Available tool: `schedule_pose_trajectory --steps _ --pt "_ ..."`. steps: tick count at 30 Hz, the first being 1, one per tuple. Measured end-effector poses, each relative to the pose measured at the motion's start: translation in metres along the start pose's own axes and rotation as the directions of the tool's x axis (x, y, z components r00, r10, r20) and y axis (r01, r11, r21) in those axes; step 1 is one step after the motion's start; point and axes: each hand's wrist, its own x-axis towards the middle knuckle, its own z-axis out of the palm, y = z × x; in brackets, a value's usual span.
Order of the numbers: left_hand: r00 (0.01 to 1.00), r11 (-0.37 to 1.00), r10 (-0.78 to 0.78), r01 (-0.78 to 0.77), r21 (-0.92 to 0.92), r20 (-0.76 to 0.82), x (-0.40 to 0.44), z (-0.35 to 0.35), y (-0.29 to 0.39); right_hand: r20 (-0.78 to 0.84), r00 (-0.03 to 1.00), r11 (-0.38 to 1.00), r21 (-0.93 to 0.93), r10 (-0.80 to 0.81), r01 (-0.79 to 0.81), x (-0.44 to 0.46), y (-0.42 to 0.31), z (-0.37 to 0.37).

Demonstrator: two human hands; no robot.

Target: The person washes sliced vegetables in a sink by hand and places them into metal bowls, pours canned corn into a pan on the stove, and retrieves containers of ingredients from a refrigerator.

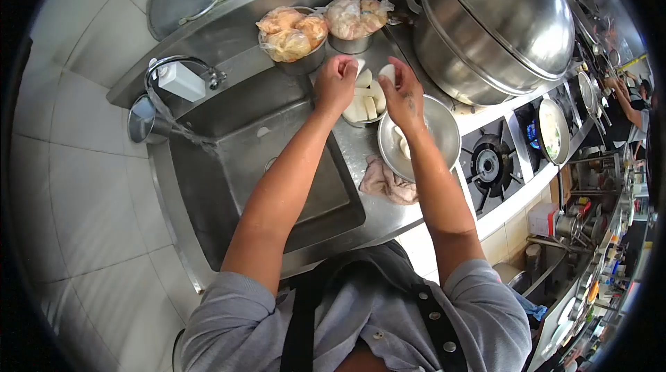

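Note:
Both my hands are raised over a small metal container packed with thick, smooth white pieces. Between the fingers of my left hand is a white piece; its kind is unclear. My right hand pinches another rounded white piece. Beneath my right wrist sits a wide metal bowl, where a few more white pieces show, partly covered by the forearm. A crumpled pinkish cloth lies against the bowl's near side.
Left is a steel sink with a running faucet. Behind my hands stand pots of bagged food and meat-like food in plastic. A big lidded steamer, a burner and a pan over flame are right.

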Motion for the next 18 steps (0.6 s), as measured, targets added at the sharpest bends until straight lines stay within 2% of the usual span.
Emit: schedule_pose_trajectory --steps 1,2,4,5,6,8,9,10,13,16,18 --pt "0.998 0.995 0.066 -0.066 0.075 0.007 0.000 0.001 -0.010 -0.111 0.991 0.996 -0.054 -0.077 0.071 -0.006 0.001 -0.002" --pt "0.985 0.966 0.174 -0.169 0.197 -0.010 -0.001 0.004 -0.021 -0.123 0.992 0.999 -0.044 0.008 -0.014 -0.013 0.003 -0.001" --pt "0.923 0.832 0.385 -0.346 0.434 -0.001 -0.006 0.010 -0.040 -0.062 0.993 0.959 -0.272 -0.100 0.080 -0.029 0.014 0.006" --pt "0.928 0.873 0.370 -0.338 0.352 -0.027 -0.009 0.014 -0.045 -0.023 0.989 0.916 -0.380 -0.149 0.129 -0.036 0.023 0.010" --pt "0.933 0.905 0.357 -0.332 0.266 -0.051 -0.011 0.020 -0.044 0.018 0.962 0.891 -0.373 -0.273 0.260 -0.039 0.026 0.012" --pt "0.945 0.938 0.323 -0.311 0.151 -0.056 -0.012 0.024 -0.042 -0.016 0.989 0.931 -0.339 -0.149 0.134 -0.046 0.032 0.020" --pt "0.946 0.935 0.322 -0.313 0.169 -0.028 -0.012 0.025 -0.044 -0.030 0.996 0.945 -0.320 -0.079 0.065 -0.050 0.026 0.024" --pt "0.947 0.931 0.320 -0.314 0.188 -0.001 -0.012 0.025 -0.046 -0.035 0.999 0.913 -0.408 -0.022 0.005 -0.051 0.014 0.023" --pt "0.946 0.922 0.325 -0.318 0.221 0.005 -0.011 0.026 -0.048 -0.114 0.978 0.874 -0.475 -0.176 0.102 -0.043 0.030 0.035" --pt "0.944 0.910 0.330 -0.317 0.267 -0.001 -0.012 0.027 -0.049 -0.055 0.998 0.880 -0.474 -0.001 -0.025 -0.038 0.042 0.047" --pt "0.944 0.899 0.331 -0.315 0.305 -0.003 -0.015 0.025 -0.049 0.003 0.999 0.863 -0.504 0.036 -0.029 -0.037 0.047 0.048"
